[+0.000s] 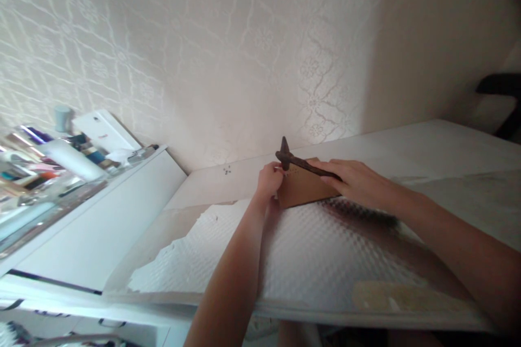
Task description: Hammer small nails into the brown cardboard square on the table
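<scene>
With the right hand (356, 181) clasping the hammer (303, 164) and the left hand (269, 179) at the board (305, 190), its grip not discernible, a misaligned blow could strike the left hand.

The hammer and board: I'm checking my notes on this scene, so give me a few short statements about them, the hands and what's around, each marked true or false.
1. The right hand holds the hammer. True.
2. The board is white. False: it is brown.
3. Small dark pieces lie to the left of the left hand. True.
4. The white cabinet is on the right of the picture. False: it is on the left.
5. The left hand rests on the cabinet. False: it is at the board's left end.
</scene>
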A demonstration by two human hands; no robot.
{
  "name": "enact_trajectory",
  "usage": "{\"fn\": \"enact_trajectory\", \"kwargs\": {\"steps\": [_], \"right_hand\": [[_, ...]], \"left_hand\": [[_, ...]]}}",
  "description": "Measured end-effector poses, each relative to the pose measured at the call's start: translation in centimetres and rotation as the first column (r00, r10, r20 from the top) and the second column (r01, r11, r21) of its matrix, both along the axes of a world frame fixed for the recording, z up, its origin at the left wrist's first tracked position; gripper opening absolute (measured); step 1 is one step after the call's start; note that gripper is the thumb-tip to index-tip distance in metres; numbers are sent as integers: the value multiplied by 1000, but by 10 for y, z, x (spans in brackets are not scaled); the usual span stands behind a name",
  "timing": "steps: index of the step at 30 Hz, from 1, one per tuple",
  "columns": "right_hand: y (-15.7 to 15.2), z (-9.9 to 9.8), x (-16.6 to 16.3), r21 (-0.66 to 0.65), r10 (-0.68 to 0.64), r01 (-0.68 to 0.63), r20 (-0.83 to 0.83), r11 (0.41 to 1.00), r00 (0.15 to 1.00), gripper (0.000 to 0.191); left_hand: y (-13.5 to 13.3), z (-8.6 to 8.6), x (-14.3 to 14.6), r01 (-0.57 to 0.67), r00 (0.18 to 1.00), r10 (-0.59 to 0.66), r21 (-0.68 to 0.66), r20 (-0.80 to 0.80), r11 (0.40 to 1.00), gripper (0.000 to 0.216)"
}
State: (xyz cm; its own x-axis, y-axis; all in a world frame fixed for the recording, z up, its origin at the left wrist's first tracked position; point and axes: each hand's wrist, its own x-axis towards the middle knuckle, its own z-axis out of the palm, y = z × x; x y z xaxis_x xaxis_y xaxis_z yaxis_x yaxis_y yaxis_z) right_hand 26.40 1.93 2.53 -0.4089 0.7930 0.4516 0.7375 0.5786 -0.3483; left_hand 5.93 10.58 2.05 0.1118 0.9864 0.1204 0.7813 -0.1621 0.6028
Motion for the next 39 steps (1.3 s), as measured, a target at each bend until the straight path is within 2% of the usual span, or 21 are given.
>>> {"fn": "enact_trajectory", "kwargs": {"steps": [15, 25, 29, 32, 34, 39], "right_hand": [[-1, 0, -1, -41, -10, 12, 52, 999, 999, 47], [0, -1, -1, -33, -4, 5, 28, 999, 1000, 47], [2, -1, 2, 10, -12, 12, -1, 1000, 1000, 46], [4, 0, 7, 37, -109, 108, 18, 993, 994, 47], [5, 1, 10, 42, -219, 217, 56, 975, 974, 48], [6, 2, 21, 60, -516, 515, 208, 855, 831, 47]], "left_hand": [[0, 1, -1, -14, 999, 14, 16, -41, 1000, 34], [1, -1, -1, 7, 1000, -7, 28, -6, 1000, 34], [2, -2, -1, 5, 1000, -5, 19, 8, 1000, 30], [1, -2, 0, -16, 999, 16, 0, 33, 1000, 28], [1, -1, 0, -23, 999, 24, -11, 37, 1000, 29], [-2, 1, 0, -17, 999, 18, -16, 35, 1000, 29]]}}
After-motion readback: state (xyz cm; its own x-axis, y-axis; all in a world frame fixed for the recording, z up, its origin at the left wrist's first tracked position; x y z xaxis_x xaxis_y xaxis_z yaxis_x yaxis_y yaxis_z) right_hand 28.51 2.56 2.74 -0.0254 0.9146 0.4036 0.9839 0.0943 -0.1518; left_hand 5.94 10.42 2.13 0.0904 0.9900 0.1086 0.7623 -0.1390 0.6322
